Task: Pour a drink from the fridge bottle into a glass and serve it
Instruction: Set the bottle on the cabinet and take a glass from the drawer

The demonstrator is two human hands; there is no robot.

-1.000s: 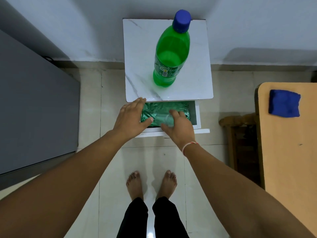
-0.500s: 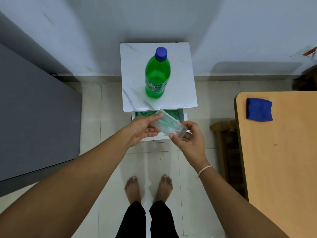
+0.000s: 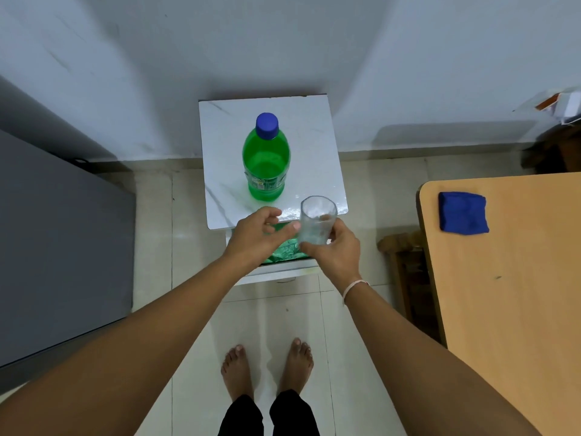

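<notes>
Since half a second ago the glass [image 3: 317,220] has turned upright, gripped by the right hand [image 3: 334,251] over the open drawer [image 3: 284,258] while the left hand [image 3: 257,237] lets go with loose fingers, and the bottle [image 3: 266,158] waits capped on the stand [image 3: 311,146], nothing poured yet.

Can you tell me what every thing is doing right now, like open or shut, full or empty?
bottle: upright, capped, partly full
glass: upright, empty, held
right hand: gripping glass
left hand: open, beside glass
drawer: pulled open
blue cloth: folded, on wooden table
</notes>
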